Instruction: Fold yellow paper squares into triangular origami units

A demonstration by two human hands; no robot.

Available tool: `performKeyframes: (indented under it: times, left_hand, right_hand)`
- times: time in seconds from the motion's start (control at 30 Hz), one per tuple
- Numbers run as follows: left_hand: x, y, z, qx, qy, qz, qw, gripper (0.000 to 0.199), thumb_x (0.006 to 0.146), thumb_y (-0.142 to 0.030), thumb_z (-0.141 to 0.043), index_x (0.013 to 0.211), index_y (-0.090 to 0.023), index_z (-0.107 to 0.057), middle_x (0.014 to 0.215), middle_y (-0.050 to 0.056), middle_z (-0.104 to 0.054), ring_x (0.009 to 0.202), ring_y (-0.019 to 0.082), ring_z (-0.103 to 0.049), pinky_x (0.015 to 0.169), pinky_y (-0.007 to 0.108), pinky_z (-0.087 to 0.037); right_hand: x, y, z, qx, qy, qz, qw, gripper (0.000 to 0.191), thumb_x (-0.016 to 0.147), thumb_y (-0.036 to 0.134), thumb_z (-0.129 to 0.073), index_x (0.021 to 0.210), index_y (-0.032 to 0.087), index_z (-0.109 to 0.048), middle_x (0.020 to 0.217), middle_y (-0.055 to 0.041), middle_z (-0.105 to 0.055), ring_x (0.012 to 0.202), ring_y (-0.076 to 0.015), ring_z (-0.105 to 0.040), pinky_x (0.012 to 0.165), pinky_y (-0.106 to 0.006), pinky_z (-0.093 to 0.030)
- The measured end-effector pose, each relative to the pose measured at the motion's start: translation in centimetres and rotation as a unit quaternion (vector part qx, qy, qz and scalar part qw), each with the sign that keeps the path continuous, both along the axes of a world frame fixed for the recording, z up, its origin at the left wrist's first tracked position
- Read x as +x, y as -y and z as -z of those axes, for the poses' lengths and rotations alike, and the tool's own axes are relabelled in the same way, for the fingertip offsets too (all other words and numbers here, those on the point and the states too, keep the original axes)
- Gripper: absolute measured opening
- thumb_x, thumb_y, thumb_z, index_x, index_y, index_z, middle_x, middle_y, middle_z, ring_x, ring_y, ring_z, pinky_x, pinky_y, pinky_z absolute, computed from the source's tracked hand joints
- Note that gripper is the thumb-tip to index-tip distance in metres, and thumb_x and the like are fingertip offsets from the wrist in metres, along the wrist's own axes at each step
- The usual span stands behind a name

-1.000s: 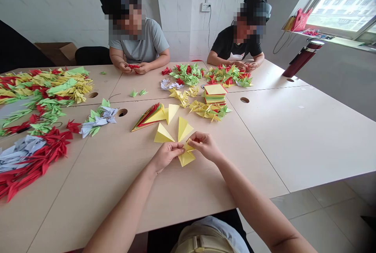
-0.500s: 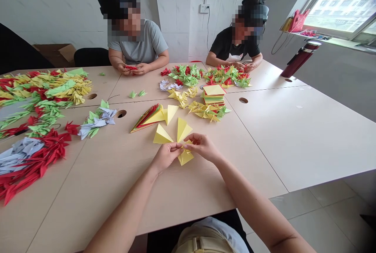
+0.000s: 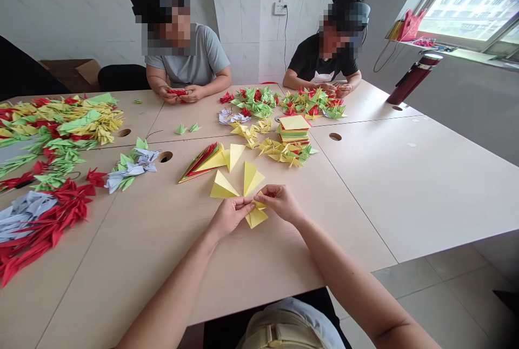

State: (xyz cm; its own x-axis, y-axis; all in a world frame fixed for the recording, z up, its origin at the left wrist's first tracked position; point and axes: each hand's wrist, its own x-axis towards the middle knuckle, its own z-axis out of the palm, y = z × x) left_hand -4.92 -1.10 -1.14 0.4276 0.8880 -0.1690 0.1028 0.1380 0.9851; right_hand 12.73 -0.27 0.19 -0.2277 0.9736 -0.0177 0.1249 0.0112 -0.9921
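Your left hand [image 3: 229,216] and your right hand [image 3: 279,203] are together, both pinching one folded yellow paper [image 3: 256,217] on the table [image 3: 133,268], and three yellow paper triangles [image 3: 253,178] lie just past your hands.

Shared workroom: tiled walls [image 3: 243,25], joined tables [image 3: 405,176], heaped paper cranes [image 3: 68,125].

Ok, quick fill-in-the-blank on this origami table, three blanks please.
The folded paper shape pinched between the left hand and right hand is ____.
The pile of red paper cranes lies to the ____ of the hands.
The seated person in a grey T-shirt holds a small piece of ____ paper.

yellow; left; red
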Motion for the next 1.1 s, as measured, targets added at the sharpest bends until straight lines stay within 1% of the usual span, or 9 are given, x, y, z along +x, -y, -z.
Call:
performKeyframes:
  times: [0.17, 0.3, 0.5, 0.57, 0.7, 0.77, 0.9, 1.0, 1.1]
  left_hand:
    - [0.1, 0.0, -0.5, 0.01, -0.002, 0.004, 1.0, 0.039, 0.078, -0.043, -0.061, 0.105, -0.016, -0.068, 0.091, 0.005, -0.071, 0.088, 0.022, -0.063, 0.081, 0.032, -0.048]
    - [0.2, 0.0, -1.0, 0.017, 0.003, -0.009, 1.0, 0.036, 0.077, -0.044, -0.062, 0.099, -0.016, -0.069, 0.086, 0.003, -0.071, 0.084, 0.021, -0.063, 0.077, 0.029, -0.047]
    - [0.2, 0.3, -0.9, -0.001, 0.021, -0.017, 1.0, 0.034, 0.075, -0.044, -0.063, 0.095, -0.017, -0.071, 0.088, 0.004, -0.072, 0.083, 0.021, -0.064, 0.076, 0.028, -0.047]
    - [0.1, 0.4, -0.9, -0.005, 0.032, -0.019, 0.999, 0.034, 0.076, -0.044, -0.063, 0.095, -0.017, -0.071, 0.089, 0.004, -0.072, 0.083, 0.021, -0.064, 0.077, 0.028, -0.047]
    - [0.1, 0.4, -1.0, 0.006, 0.03, -0.016, 0.999, 0.033, 0.078, -0.042, -0.061, 0.098, -0.016, -0.07, 0.087, 0.004, -0.071, 0.082, 0.02, -0.063, 0.076, 0.028, -0.047]
    - [0.2, 0.3, -1.0, 0.02, 0.021, -0.016, 0.999, 0.034, 0.078, -0.042, -0.06, 0.098, -0.016, -0.07, 0.086, 0.003, -0.071, 0.083, 0.02, -0.063, 0.076, 0.028, -0.046]
    - [0.3, 0.3, -1.0, 0.044, -0.005, -0.012, 0.999, 0.035, 0.079, -0.044, -0.058, 0.097, -0.017, -0.07, 0.083, 0.002, -0.071, 0.079, 0.019, -0.062, 0.073, 0.027, -0.046]
    - [0.3, 0.2, -0.8, 0.056, -0.016, -0.022, 0.998, 0.034, 0.079, -0.044, -0.059, 0.094, -0.016, -0.07, 0.08, 0.002, -0.07, 0.075, 0.018, -0.061, 0.07, 0.025, -0.045]
    - [0.2, 0.1, -0.5, 0.054, -0.012, -0.03, 0.998, 0.034, 0.077, -0.046, -0.06, 0.093, -0.016, -0.07, 0.081, 0.003, -0.071, 0.076, 0.018, -0.062, 0.07, 0.025, -0.046]
  right_hand:
    - [-0.2, 0.2, 0.0, 0.012, -0.021, 0.02, 1.0, 0.031, 0.069, 0.044, -0.066, 0.061, 0.015, -0.059, 0.056, 0.002, -0.051, 0.054, -0.0095, -0.041, 0.05, -0.023, -0.031]
    - [-0.7, 0.5, -0.2, 0.005, -0.044, 0.052, 0.998, 0.03, 0.07, 0.044, -0.065, 0.063, 0.016, -0.059, 0.058, 0.0007, -0.052, 0.056, -0.0108, -0.043, 0.051, -0.023, -0.034]
    - [0.2, -0.1, -0.6, 0.031, -0.105, 0.156, 0.982, 0.025, 0.075, 0.042, -0.062, 0.066, 0.018, -0.061, 0.064, 0.0001, -0.054, 0.062, -0.0112, -0.044, 0.058, -0.024, -0.037]
    - [0.7, -0.3, -0.6, 0.025, -0.11, 0.134, 0.984, 0.025, 0.076, 0.042, -0.062, 0.069, 0.018, -0.062, 0.068, -0.0002, -0.055, 0.063, -0.0108, -0.044, 0.06, -0.024, -0.037]
    - [0.4, -0.1, -0.5, -0.02, -0.091, 0.011, 0.996, 0.029, 0.071, 0.043, -0.068, 0.083, 0.018, -0.064, 0.072, 0.0, -0.057, 0.063, -0.0106, -0.047, 0.059, -0.023, -0.038]
    - [0.0, 0.2, -0.4, -0.028, -0.073, -0.024, 0.997, 0.031, 0.07, 0.045, -0.068, 0.082, 0.017, -0.064, 0.07, -0.0001, -0.057, 0.062, -0.0108, -0.047, 0.057, -0.023, -0.037]
    - [-0.4, 0.4, -0.1, -0.014, -0.063, -0.01, 0.998, 0.033, 0.071, 0.047, -0.065, 0.066, 0.015, -0.059, 0.061, 0.0007, -0.053, 0.057, -0.0098, -0.044, 0.052, -0.023, -0.034]
    - [-0.5, 0.4, 0.1, 0.006, -0.054, 0.008, 0.999, 0.032, 0.072, 0.046, -0.065, 0.064, 0.015, -0.058, 0.059, 0.0011, -0.052, 0.055, -0.0094, -0.042, 0.051, -0.023, -0.033]
    - [-0.5, 0.4, 0.0, 0.02, -0.032, 0.011, 0.999, 0.033, 0.072, 0.047, -0.063, 0.065, 0.016, -0.058, 0.059, 0.001, -0.052, 0.054, -0.0098, -0.042, 0.051, -0.023, -0.033]
